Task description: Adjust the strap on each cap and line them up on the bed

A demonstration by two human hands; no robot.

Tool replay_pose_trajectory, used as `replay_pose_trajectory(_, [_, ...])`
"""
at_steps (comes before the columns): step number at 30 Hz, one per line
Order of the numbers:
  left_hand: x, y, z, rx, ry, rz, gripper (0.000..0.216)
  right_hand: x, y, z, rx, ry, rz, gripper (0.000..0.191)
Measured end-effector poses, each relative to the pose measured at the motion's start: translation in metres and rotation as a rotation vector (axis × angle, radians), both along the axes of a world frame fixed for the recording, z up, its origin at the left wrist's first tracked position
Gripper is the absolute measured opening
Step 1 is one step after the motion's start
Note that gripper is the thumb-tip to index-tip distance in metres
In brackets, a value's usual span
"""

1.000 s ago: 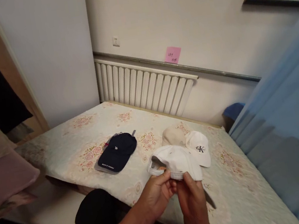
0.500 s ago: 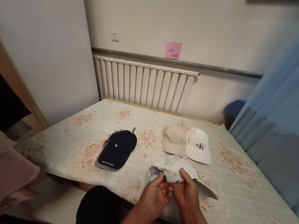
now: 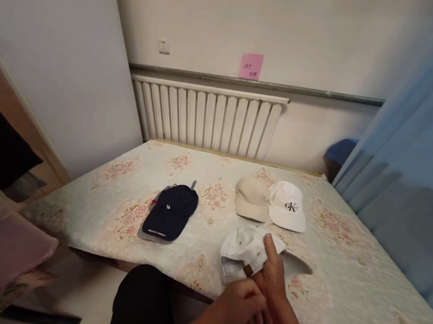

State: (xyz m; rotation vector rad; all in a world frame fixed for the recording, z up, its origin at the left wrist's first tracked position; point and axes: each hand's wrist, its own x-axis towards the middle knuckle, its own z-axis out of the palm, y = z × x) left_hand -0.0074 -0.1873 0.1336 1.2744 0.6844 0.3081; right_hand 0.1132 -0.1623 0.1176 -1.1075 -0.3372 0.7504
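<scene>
A white baseball cap (image 3: 243, 248) is in my right hand (image 3: 273, 273), near the front edge of the bed. The thumb presses on its outside; the other fingers are hidden beneath. Its brim points right, and a small brown patch shows on its lower band. My left hand (image 3: 243, 305) is curled closed beside the right wrist, apart from the cap; what its fingers hold, if anything, is hidden. Beyond the held cap lie a beige cap (image 3: 248, 195) and a white cap with CK lettering (image 3: 284, 203), side by side. Farther left, a navy cap (image 3: 174, 207) rests on a grey one.
A flowered cover lies over the bed (image 3: 349, 272). Behind it stand a white radiator (image 3: 209, 114) and a wall with a pink note (image 3: 251, 66). A blue curtain (image 3: 416, 152) hangs on the right. Pink cloth (image 3: 4, 250) drapes at the left.
My left hand has let go of the cap and drawn back toward me, its fingers curling. My right hand keeps hold, and the cap's brown patch is now uncovered.
</scene>
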Motion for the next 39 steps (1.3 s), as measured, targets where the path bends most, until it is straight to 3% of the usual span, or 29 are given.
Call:
replay_pose_trajectory(4, [0.004,0.002,0.006,0.425,0.014,0.280,0.008,0.000,-0.002,-0.004,-0.143,0.033,0.024,0.053])
replay_pose_trajectory(6, [0.006,0.006,0.004,0.550,0.007,0.407,0.006,-0.003,-0.003,-0.001,-0.165,0.051,0.036,0.052])
replay_pose_trajectory(10, [0.010,0.015,-0.005,0.603,0.011,0.542,0.009,-0.010,-0.005,0.003,-0.069,0.103,0.089,0.042])
replay_pose_trajectory(16, [0.008,0.029,-0.009,0.702,0.106,0.527,0.012,-0.002,-0.016,-0.009,0.035,0.158,0.321,0.030])
replay_pose_trajectory(19, [0.006,0.037,-0.005,0.632,0.164,0.544,0.014,0.006,-0.024,-0.010,0.158,0.187,0.561,0.024])
replay_pose_trajectory(22, [0.004,0.042,-0.002,0.504,0.146,0.546,0.018,0.009,-0.028,-0.006,0.223,0.198,0.709,0.035])
replay_pose_trajectory(28, [0.001,0.043,-0.005,0.140,-0.110,0.461,0.016,0.006,-0.024,-0.010,0.197,0.222,0.693,0.045])
replay_pose_trajectory(39, [-0.007,0.037,0.003,0.051,-0.123,0.424,0.018,0.002,-0.023,-0.017,0.213,0.264,0.601,0.048])
